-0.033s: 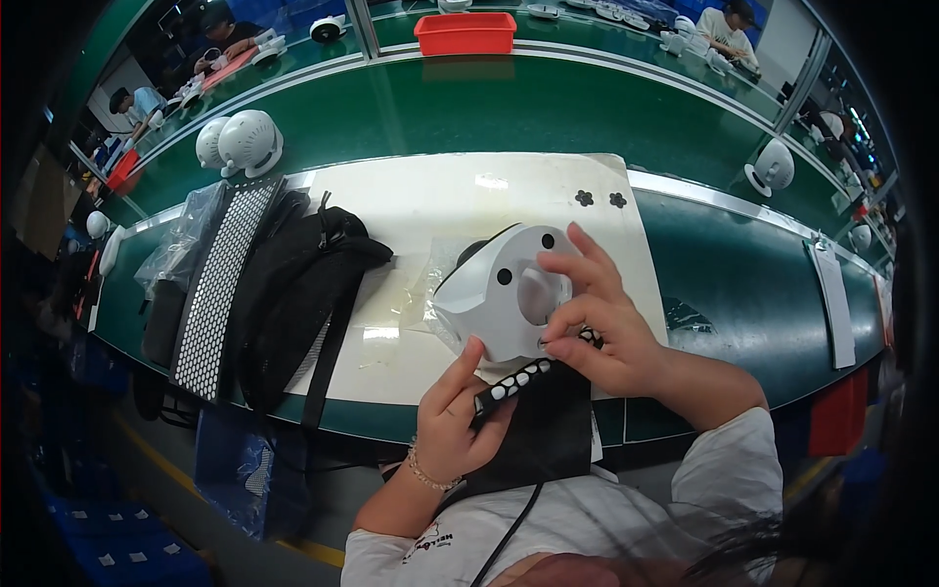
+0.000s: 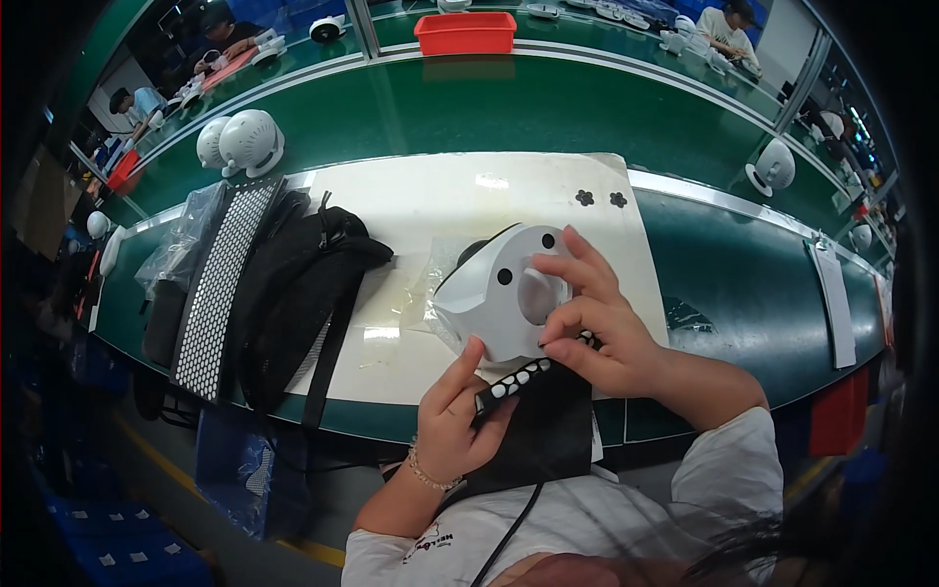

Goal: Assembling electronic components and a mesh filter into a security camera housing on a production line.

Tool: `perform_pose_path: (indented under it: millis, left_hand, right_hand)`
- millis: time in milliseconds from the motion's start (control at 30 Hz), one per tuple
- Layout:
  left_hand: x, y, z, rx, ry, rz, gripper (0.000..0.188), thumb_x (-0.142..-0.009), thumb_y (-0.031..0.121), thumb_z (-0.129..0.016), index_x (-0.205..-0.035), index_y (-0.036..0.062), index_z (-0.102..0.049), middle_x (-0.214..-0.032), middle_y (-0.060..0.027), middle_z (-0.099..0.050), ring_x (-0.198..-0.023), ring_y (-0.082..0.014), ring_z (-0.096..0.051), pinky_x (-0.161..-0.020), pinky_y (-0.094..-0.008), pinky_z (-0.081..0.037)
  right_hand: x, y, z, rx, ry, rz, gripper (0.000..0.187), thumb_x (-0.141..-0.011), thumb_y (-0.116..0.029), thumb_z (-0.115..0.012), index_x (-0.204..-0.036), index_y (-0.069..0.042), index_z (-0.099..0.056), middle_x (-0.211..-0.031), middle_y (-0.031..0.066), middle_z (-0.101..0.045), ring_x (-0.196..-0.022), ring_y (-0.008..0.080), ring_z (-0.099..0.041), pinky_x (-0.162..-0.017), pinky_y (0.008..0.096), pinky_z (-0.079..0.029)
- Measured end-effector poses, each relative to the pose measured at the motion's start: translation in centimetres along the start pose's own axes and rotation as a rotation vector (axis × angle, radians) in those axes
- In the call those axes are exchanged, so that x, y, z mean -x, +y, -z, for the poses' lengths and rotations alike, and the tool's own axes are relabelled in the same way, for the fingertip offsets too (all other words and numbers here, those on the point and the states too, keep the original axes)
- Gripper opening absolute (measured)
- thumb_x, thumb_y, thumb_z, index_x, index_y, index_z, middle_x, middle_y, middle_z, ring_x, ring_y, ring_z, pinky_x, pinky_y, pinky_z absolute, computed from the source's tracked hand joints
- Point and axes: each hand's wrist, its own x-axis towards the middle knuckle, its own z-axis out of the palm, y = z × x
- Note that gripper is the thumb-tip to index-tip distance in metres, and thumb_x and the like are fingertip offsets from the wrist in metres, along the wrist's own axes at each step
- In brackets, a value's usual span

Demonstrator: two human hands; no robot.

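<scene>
A white rounded plastic housing [image 2: 477, 308] lies tilted on the pale board in front of me. Two black round pads show on its upturned face, which has a round raised part in the middle. My left hand [image 2: 460, 411] grips a black strip with white round spots [image 2: 518, 380] below the housing, its thumb against the housing's lower edge. Thumb and finger of my right hand [image 2: 602, 328] pinch a small black piece [image 2: 542, 343] at the housing's near edge. The other fingers of that hand reach over the housing's right side.
The pale board [image 2: 548, 181] carries two black flower-shaped pieces [image 2: 601, 200]. To the left lie a black bag [image 2: 303, 284], a spotted sheet [image 2: 223, 293] and clear plastic bags [image 2: 181, 240]. White round devices [image 2: 245, 142] and a red tray [image 2: 466, 35] stand farther back. Other people work beyond.
My right hand's fingers have shifted very slightly to the left over the housing. The left hand, strip and housing look the same.
</scene>
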Motion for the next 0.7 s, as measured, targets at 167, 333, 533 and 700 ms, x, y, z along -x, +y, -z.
perform_pose_path:
  millis: [167,333,533,700]
  left_hand:
    - [-0.2,0.1,0.0,-0.024,-0.009,0.013,0.019,-0.064,-0.003,-0.066,-0.078,-0.0071,-0.053,-0.126,-0.0234,-0.041,-0.072,-0.0245,-0.060,-0.065,-0.0289,-0.048]
    - [0.3,-0.3,0.0,0.006,-0.015,0.019,0.021,-0.063,-0.003,-0.068,-0.077,-0.0077,-0.053,-0.126,-0.0237,-0.042,-0.073,-0.0245,-0.060,-0.064,-0.0283,-0.048]
    - [0.1,-0.2,0.1,-0.009,-0.013,-0.004,0.020,-0.063,-0.003,-0.068,-0.075,-0.0069,-0.052,-0.126,-0.0231,-0.042,-0.071,-0.0243,-0.061,-0.064,-0.0282,-0.048]
    - [-0.1,-0.1,0.0,0.009,-0.005,0.006,0.018,-0.063,-0.003,-0.067,-0.077,-0.0050,-0.055,-0.126,-0.0233,-0.042,-0.073,-0.0240,-0.062,-0.065,-0.0280,-0.048]
  right_hand:
    - [0.2,-0.1,0.1,-0.043,-0.024,-0.027,0.003,-0.079,-0.015,-0.059,-0.080,-0.012,-0.059,-0.137,0.0095,-0.030,-0.131,0.0337,-0.009,-0.101,0.0458,-0.010]
    - [0.4,0.7,-0.3,0.039,0.016,0.020,0.005,-0.079,-0.016,-0.059,-0.082,-0.013,-0.061,-0.136,0.0094,-0.031,-0.131,0.0336,-0.011,-0.101,0.0452,-0.011]
    - [1.7,2.9,0.2,0.527,0.135,0.440,0.020,-0.079,-0.029,-0.060,-0.097,-0.021,-0.063,-0.128,0.0052,-0.044,-0.127,0.0292,-0.025,-0.100,0.0429,-0.014]
    - [2.1,2.3,-0.2,0.549,0.221,0.420,0.024,-0.076,-0.033,-0.062,-0.098,-0.024,-0.064,-0.123,0.0027,-0.048,-0.124,0.0273,-0.030,-0.099,0.0416,-0.016]
